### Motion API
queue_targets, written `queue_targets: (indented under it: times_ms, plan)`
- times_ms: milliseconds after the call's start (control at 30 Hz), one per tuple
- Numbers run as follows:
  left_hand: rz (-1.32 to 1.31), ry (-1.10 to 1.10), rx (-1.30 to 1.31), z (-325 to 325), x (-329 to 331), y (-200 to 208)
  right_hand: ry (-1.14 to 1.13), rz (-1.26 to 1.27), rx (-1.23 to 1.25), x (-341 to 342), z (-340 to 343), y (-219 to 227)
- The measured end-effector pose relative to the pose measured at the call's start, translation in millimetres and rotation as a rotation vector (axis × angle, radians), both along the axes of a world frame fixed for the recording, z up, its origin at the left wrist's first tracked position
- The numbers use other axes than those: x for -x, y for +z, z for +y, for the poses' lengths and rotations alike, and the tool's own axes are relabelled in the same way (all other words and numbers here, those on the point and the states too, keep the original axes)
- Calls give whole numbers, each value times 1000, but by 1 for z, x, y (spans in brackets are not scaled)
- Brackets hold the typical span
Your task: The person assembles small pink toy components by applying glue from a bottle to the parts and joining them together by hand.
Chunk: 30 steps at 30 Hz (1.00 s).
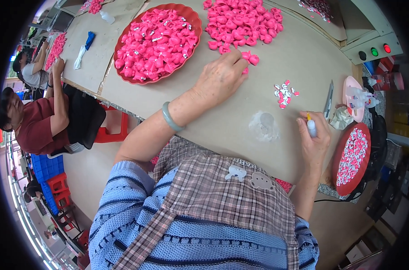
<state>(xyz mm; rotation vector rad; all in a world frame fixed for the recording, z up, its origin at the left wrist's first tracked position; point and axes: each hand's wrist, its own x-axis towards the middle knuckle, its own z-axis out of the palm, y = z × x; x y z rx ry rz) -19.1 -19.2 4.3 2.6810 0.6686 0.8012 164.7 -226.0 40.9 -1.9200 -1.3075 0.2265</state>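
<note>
We are wearing a brown plaid cloth apron [231,198] over a chunky blue striped knit [204,240], and facing a smooth greyish-beige tabletop [204,114], where a chalky whitish patch [263,126] is showing. On our right, the right hand [316,135] is clamping a small translucent bottle with a yellow tip [312,128]. Just beyond the patch, small flat pink-and-white pieces [284,95] are lying in a loose cluster. Our left hand [220,75] is reaching to the near edge of a heap of glossy, rounded, hollow pink pieces [245,22]; we cannot tell whether its fingers are gripping one. Beside the heap, a red scalloped tray [198,28] is holding more. Farther left, a person in a dark red shirt [40,121] is sitting near a red stool [124,129] on a pale floor [87,180].
</note>
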Motion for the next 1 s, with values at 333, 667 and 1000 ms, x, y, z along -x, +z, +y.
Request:
queue_targets:
  times_ms: [333, 667, 1000]
  plan:
    - [-56, -52, 258, -12, 14, 0, 28, 238, 10, 9, 0, -3]
    - [-328, -9, 631, -7, 27, 1, 91, 462, 35, 21, 8, -10]
    - [-571, -242, 1847, -47, 41, -9, 238, 826, 66, 33, 8, -22]
